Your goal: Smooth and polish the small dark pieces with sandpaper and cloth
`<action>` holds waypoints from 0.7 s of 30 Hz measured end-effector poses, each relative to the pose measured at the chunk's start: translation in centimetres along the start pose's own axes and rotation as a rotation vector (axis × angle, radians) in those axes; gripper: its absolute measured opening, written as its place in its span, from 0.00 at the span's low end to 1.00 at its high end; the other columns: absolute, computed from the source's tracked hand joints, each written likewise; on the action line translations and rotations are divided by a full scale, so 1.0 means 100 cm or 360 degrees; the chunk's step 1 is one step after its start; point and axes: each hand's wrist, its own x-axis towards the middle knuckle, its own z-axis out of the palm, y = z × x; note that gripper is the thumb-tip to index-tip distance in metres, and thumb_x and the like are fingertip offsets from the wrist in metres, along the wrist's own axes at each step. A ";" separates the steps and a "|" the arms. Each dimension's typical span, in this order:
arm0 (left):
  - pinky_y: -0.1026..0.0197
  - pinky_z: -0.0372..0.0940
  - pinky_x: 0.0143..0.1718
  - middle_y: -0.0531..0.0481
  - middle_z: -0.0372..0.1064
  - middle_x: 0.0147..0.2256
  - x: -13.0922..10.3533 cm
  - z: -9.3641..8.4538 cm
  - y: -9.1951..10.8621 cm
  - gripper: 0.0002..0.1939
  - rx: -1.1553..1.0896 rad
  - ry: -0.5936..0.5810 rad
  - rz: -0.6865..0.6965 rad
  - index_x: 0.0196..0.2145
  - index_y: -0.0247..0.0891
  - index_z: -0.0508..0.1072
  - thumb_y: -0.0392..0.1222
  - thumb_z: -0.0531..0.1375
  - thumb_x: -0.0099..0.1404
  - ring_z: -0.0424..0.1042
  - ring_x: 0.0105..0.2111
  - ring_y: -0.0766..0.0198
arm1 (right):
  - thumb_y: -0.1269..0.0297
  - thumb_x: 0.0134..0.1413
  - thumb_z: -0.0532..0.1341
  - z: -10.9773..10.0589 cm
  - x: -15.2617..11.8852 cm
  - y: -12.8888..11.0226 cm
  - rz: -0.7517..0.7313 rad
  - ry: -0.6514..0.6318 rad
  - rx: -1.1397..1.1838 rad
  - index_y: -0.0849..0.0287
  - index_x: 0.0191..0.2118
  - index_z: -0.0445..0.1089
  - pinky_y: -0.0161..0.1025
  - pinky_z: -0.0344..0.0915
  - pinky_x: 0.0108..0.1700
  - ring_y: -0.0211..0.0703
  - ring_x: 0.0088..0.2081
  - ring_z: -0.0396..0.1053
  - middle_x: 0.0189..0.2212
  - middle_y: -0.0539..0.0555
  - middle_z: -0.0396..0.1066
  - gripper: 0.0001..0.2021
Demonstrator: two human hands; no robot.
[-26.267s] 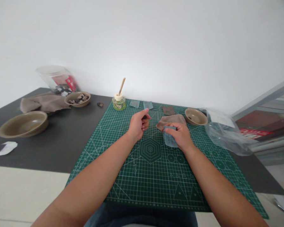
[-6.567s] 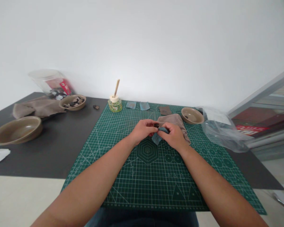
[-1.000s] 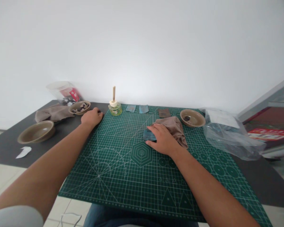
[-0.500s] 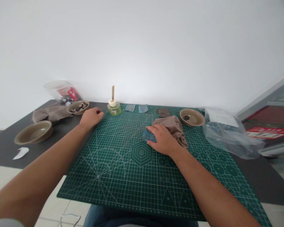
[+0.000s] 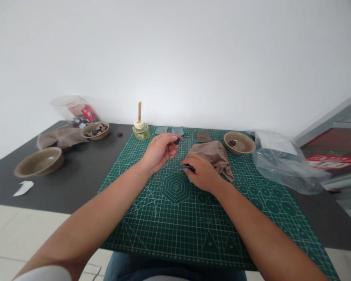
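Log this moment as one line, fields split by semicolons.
left hand: holds dark piece; right hand: holds thin sheet; brown cloth: on green mat

dark piece [image 5: 177,141] in the left grip [image 5: 160,152], too small to identify, thin sheet [image 5: 190,168] mostly hidden by the right grip [image 5: 203,171], forearms [image 5: 105,205] cut by bottom edge, red strip [image 5: 335,160] with blurred lettering

On table [image 5: 84,171]: cutting mat [image 5: 152,234]. On mat: reed diffuser [image 5: 140,132], far left corner; cloth [image 5: 213,152], right of centre; bowl [image 5: 246,142], behind and right of cloth. Right of bowl: plastic bag [image 5: 285,171]. Left of mat: jar [image 5: 70,111]; fragment bowl [image 5: 98,136] before it; front bowl [image 5: 41,163] nearest.
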 end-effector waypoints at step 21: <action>0.67 0.62 0.25 0.53 0.70 0.23 0.007 -0.020 -0.053 0.13 0.0269 -0.0443 -0.0149 0.30 0.31 0.73 0.27 0.61 0.43 0.67 0.23 0.71 | 0.69 0.48 0.58 -0.009 0.002 -0.004 0.0622 0.0307 0.0131 0.59 0.34 0.71 0.40 0.64 0.36 0.43 0.33 0.70 0.30 0.53 0.74 0.06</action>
